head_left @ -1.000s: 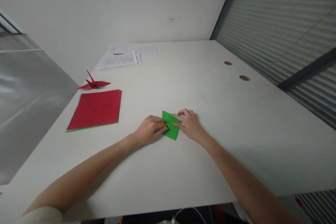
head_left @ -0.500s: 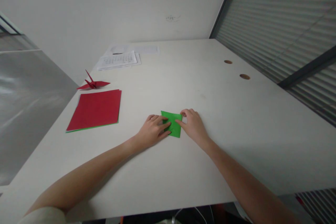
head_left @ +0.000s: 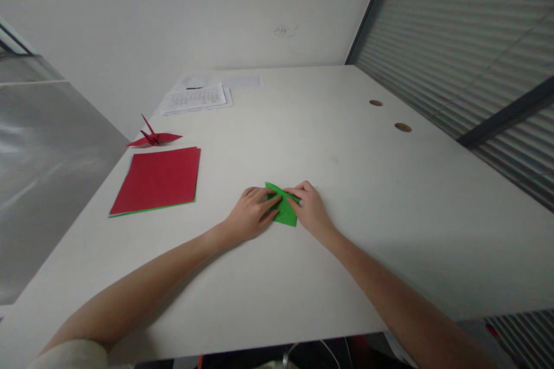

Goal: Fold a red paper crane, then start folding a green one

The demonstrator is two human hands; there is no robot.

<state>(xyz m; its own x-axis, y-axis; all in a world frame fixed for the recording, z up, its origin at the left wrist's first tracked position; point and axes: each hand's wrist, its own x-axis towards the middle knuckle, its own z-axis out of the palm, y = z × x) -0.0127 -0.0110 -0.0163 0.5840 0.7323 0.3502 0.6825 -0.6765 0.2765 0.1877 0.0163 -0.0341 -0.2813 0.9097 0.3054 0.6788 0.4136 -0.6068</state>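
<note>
A small folded square of green origami paper (head_left: pixel 285 215) lies on the white table in front of me. Its upper right corner is lifted and bent over toward the middle. My right hand (head_left: pixel 309 204) pinches this corner between thumb and fingers. On the left side of the square, my left hand (head_left: pixel 251 211) holds the paper down against the table with its fingertips. The fingers partly cover the left edge and the crease.
Left of my hands is a stack of red and green paper sheets (head_left: pixel 160 179). Behind it stands a folded red paper crane (head_left: pixel 154 138). Written sheets (head_left: pixel 197 99) lie at the table's far left. Two round holes, a farther (head_left: pixel 376 102) and a nearer one (head_left: pixel 403 127), pierce the table (head_left: pixel 346 155) at right.
My right hand has moved a little left and folded the upper right corner of the green paper inward. The left hand stays almost in place, its fingers slightly closer together.
</note>
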